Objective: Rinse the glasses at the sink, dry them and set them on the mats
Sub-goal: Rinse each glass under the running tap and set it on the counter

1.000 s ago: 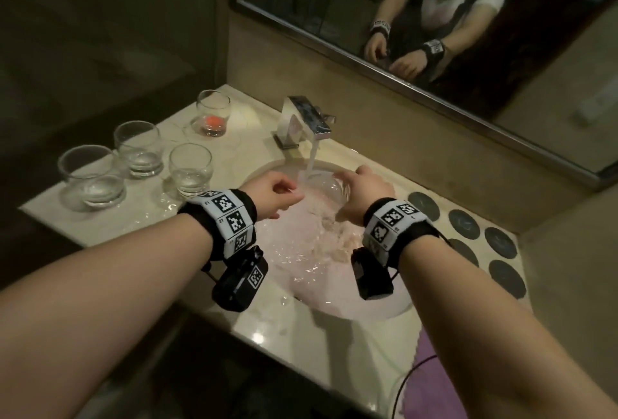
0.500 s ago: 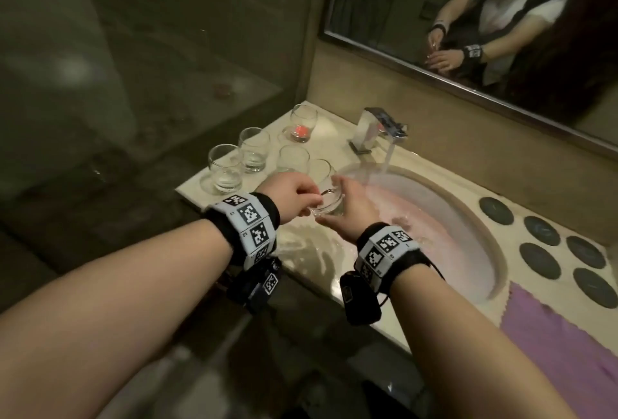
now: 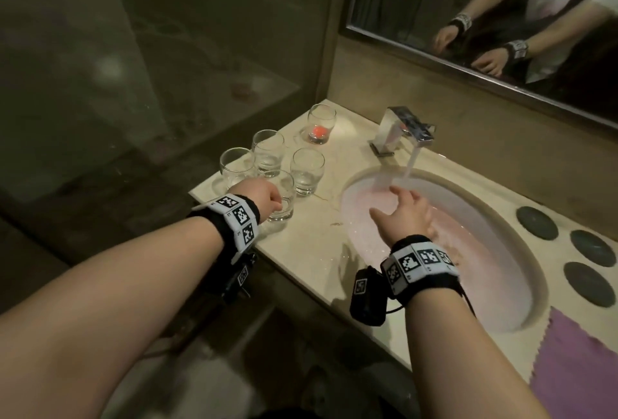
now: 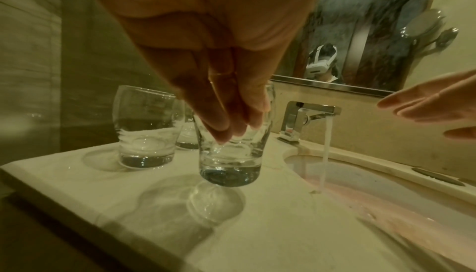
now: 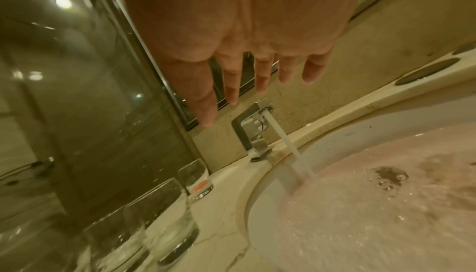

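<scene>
Just left of the sink (image 3: 521, 234), a clear glass (image 4: 230, 154) hangs a little above the pale stone counter (image 3: 311, 238), its thick base off the surface with its shadow beneath. The left hand (image 3: 259, 196) holds it from above: in the left wrist view the fingers (image 4: 221, 113) reach down inside the rim and pinch the wall, though where the thumb sits on the outside I cannot tell. Behind the held glass stand three more glasses (image 3: 267, 152), close together near the counter's left end, each with a little water at the bottom. Farther back, near the wall, a fifth glass with something red-orange (image 3: 321, 124) in its base stands apart from them.

Over the basin, the right hand (image 3: 406, 214) is empty, fingers straight and slightly spread, palm down, near the stream of water (image 3: 409, 164) that runs from the square chrome faucet (image 3: 406, 129). Whether the fingertips touch the stream is hard to judge. Pinkish water covers the bottom of the bowl.

Right of the sink, four dark round mats (image 3: 536, 223) lie on the counter, and a purple cloth (image 3: 575, 365) is spread at its near edge. A mirror (image 3: 485, 10) on the wall above reflects the person's arms.
</scene>
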Demonstrator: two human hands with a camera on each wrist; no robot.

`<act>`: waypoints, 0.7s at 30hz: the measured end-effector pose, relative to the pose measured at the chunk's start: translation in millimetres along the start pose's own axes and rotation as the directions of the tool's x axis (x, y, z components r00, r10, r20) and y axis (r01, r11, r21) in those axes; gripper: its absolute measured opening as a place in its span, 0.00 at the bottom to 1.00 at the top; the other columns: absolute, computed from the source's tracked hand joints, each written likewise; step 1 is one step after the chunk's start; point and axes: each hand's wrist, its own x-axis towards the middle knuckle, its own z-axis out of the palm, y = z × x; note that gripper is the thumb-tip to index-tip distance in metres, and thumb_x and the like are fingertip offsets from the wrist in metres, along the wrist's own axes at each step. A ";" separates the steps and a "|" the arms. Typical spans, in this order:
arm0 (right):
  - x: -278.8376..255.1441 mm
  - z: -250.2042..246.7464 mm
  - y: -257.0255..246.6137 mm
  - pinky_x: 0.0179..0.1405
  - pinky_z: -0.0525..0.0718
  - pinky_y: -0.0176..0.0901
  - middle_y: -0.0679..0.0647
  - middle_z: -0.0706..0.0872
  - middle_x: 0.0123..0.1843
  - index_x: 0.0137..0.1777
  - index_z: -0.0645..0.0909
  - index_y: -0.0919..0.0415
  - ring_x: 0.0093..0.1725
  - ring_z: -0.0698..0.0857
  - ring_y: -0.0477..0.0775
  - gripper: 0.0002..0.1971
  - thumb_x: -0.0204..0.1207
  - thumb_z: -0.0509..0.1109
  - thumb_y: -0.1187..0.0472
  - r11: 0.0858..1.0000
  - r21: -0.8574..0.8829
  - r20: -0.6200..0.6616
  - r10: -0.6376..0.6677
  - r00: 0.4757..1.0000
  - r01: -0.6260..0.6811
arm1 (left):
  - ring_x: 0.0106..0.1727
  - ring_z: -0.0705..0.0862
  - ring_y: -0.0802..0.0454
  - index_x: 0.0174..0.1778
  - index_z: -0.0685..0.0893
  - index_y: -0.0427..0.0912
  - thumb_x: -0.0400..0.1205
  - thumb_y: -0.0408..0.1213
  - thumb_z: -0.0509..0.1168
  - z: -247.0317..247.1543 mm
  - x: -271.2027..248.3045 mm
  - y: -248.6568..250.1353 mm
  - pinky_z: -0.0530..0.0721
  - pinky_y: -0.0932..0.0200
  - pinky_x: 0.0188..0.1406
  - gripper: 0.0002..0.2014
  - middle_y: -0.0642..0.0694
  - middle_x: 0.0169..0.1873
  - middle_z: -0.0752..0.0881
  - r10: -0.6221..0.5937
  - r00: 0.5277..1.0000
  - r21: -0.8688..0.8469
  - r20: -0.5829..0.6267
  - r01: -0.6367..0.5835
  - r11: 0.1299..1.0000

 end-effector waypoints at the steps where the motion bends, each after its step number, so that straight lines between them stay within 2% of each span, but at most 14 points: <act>1: 1.8 -1.2 1.9 0.78 0.55 0.60 0.55 0.61 0.80 0.76 0.68 0.47 0.80 0.58 0.58 0.29 0.76 0.70 0.52 1.000 0.018 -0.006 0.013 1.000 -0.013 | 0.56 0.83 0.49 0.57 0.86 0.45 0.83 0.44 0.62 -0.2 1.0 0.9 0.79 0.57 0.54 0.11 0.47 0.53 0.87 -0.009 1.000 0.024 0.018 0.008 1.000; 4: 12.0 1.7 3.9 0.78 0.53 0.61 0.55 0.59 0.81 0.77 0.67 0.46 0.80 0.57 0.58 0.29 0.76 0.69 0.52 0.999 0.039 -0.003 0.035 0.999 -0.035 | 0.57 0.83 0.48 0.60 0.85 0.45 0.84 0.44 0.62 1.1 10.9 1.6 0.79 0.55 0.57 0.13 0.46 0.54 0.86 -0.035 0.998 0.047 0.056 0.033 0.998; 10: 30.5 14.8 -8.3 0.80 0.54 0.60 0.55 0.55 0.82 0.77 0.67 0.48 0.82 0.53 0.58 0.29 0.77 0.69 0.55 0.997 0.078 0.043 -0.008 0.999 0.004 | 0.61 0.81 0.45 0.62 0.83 0.44 0.85 0.42 0.60 4.9 25.9 -1.3 0.77 0.54 0.63 0.14 0.43 0.59 0.84 -0.066 0.991 0.092 0.117 0.055 0.994; 18: 46.3 32.4 -22.1 0.78 0.54 0.59 0.54 0.57 0.81 0.76 0.69 0.47 0.81 0.56 0.57 0.28 0.76 0.70 0.54 0.994 0.107 0.052 -0.018 0.999 0.012 | 0.59 0.82 0.45 0.64 0.81 0.45 0.86 0.41 0.56 10.1 34.5 -4.9 0.78 0.53 0.58 0.14 0.43 0.59 0.83 -0.014 0.993 0.194 0.121 -0.010 0.981; 21: 49.5 36.1 -23.3 0.78 0.55 0.59 0.53 0.58 0.81 0.75 0.69 0.48 0.80 0.56 0.57 0.27 0.76 0.69 0.54 0.991 0.137 0.055 -0.012 0.998 0.004 | 0.58 0.81 0.48 0.62 0.82 0.48 0.85 0.43 0.57 8.3 32.9 -9.7 0.79 0.54 0.55 0.13 0.48 0.59 0.83 0.034 0.997 0.184 0.066 -0.046 0.982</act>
